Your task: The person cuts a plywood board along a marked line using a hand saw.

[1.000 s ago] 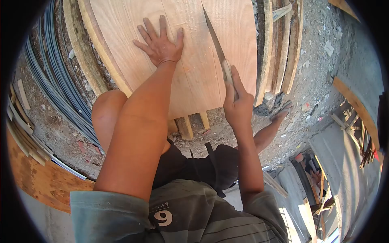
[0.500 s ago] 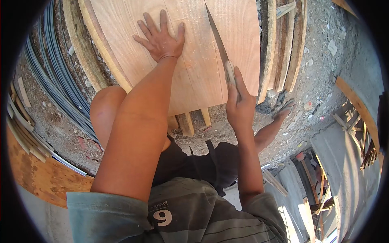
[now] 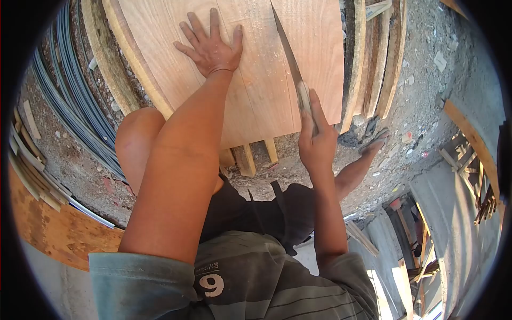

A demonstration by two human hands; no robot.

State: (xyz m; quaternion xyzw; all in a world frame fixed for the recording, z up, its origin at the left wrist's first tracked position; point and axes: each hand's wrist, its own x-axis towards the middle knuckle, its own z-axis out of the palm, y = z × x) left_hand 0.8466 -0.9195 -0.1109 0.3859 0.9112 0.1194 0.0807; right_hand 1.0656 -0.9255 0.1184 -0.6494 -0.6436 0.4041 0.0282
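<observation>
A sheet of plywood [image 3: 261, 101] with pale reddish grain lies in front of me, with light sawdust on its surface. My left hand [image 3: 214, 52] presses flat on it, fingers spread, left of the middle. In my right hand [image 3: 316, 133] is a handsaw [image 3: 288, 57], its handle wrapped by my fingers near the sheet's front edge. The long tapering blade points away from me over the right part of the plywood. A thin line runs down the sheet beside the blade; whether it is a cut or a mark I cannot tell.
Wooden beams [image 3: 353, 64] lie along the right of the sheet, and another beam [image 3: 106, 58] on the left. Coiled bars or pipes [image 3: 74, 112] rest on the gravel at left. Timber pieces [image 3: 244, 160] poke out under the front edge. A stained board [image 3: 53, 229] lies lower left.
The view has shifted very slightly. My left hand stays flat on the plywood, and the saw in my right hand keeps nearly the same place and angle.
</observation>
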